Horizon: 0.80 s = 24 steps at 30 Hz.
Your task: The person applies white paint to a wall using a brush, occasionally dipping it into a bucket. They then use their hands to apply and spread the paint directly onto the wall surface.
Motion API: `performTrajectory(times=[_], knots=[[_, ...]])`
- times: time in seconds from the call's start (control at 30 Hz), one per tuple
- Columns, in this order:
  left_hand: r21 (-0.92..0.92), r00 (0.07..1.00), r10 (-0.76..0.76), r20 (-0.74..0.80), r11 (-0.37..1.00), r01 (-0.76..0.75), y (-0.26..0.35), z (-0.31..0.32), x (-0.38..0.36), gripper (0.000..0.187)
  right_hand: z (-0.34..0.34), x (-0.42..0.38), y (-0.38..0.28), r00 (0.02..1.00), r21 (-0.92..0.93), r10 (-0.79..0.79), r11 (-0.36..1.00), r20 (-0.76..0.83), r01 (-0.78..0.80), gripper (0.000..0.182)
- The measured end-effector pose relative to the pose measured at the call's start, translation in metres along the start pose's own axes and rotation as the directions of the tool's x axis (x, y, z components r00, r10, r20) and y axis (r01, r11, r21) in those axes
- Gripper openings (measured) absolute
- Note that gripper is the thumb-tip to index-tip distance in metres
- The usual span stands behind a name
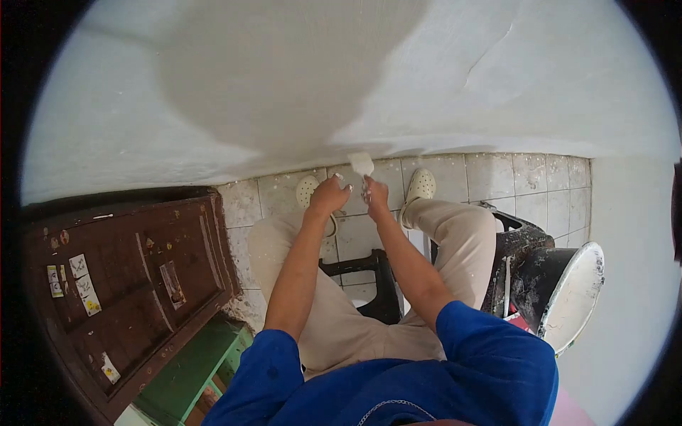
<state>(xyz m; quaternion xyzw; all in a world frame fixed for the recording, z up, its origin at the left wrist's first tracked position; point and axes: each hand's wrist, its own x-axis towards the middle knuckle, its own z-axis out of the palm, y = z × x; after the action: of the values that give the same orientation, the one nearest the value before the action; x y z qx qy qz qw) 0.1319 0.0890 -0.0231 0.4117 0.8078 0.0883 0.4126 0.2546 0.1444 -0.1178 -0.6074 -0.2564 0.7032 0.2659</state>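
My right hand [376, 194] is closed around the handle of a putty knife [361, 164]. Its pale, broad blade points away from me toward the foot of the white wall [440, 92]. White smears mark the fingers of this hand. Just to the left, my left hand [329, 197] hovers over the floor, thumb and forefinger apart, with white stuff on the fingertips. Nothing shows in its grasp, though its lower fingers are partly hidden. Both hands are between my knees, in front of the wall.
Pale tiles [490, 174] cover the spattered floor. A brown wooden door [128, 273] with stickers lies left, above a green shelf [188, 362]. On the right, a paint-stained bucket [574, 295] with a whitish opening sits near a black stool [522, 241]. Dark plastic legs [383, 287] show beneath me.
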Motion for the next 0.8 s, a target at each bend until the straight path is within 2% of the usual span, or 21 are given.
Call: performTrajectory(times=[0.07, 0.13, 0.23, 0.37, 0.57, 0.67, 0.8], knots=[[-0.05, 0.998, -0.043, 0.053, 0.998, 0.046, 0.001, -0.005, -0.004, 0.054, 0.007, 0.001, -0.004, 0.995, 0.046, -0.096, 0.994, 0.032, 0.094, 0.023], [-0.159, 0.986, -0.116, 0.119, 0.978, 0.134, 0.002, -0.014, -0.002, 0.055, 0.009, -0.019, -0.01, 0.996, 0.049, -0.093, 0.994, 0.006, 0.093, 0.023], [-0.012, 0.998, -0.064, 0.008, 0.998, 0.064, -0.009, -0.004, 0.006, 0.056, 0.008, -0.029, -0.008, 0.997, 0.02, -0.082, 0.996, -0.007, 0.082, 0.022], [-0.064, 0.996, -0.066, 0.064, 0.995, 0.071, -0.017, -0.001, 0.008, 0.057, 0.011, -0.017, -0.016, 0.999, 0.001, -0.029, 1.0, -0.029, 0.029, 0.022], [-0.04, 1.0, -0.013, 0.021, 0.999, 0.014, -0.018, 0.001, 0.008, 0.057, 0.0, -0.048, -0.027, 0.989, 0.056, -0.128, 0.99, -0.074, 0.132, 0.023], [-0.04, 0.999, 0.034, 0.002, 0.999, -0.034, -0.022, 0.007, 0.013, 0.055, -0.003, -0.031, -0.022, 0.993, 0.034, -0.047, 0.998, -0.108, 0.051, 0.021], [-0.052, 0.998, 0.061, -0.003, 0.997, -0.061, -0.021, 0.002, 0.01, 0.052, 0.004, -0.026, -0.037, 0.988, 0.056, -0.127, 0.99, -0.09, 0.133, 0.024]])
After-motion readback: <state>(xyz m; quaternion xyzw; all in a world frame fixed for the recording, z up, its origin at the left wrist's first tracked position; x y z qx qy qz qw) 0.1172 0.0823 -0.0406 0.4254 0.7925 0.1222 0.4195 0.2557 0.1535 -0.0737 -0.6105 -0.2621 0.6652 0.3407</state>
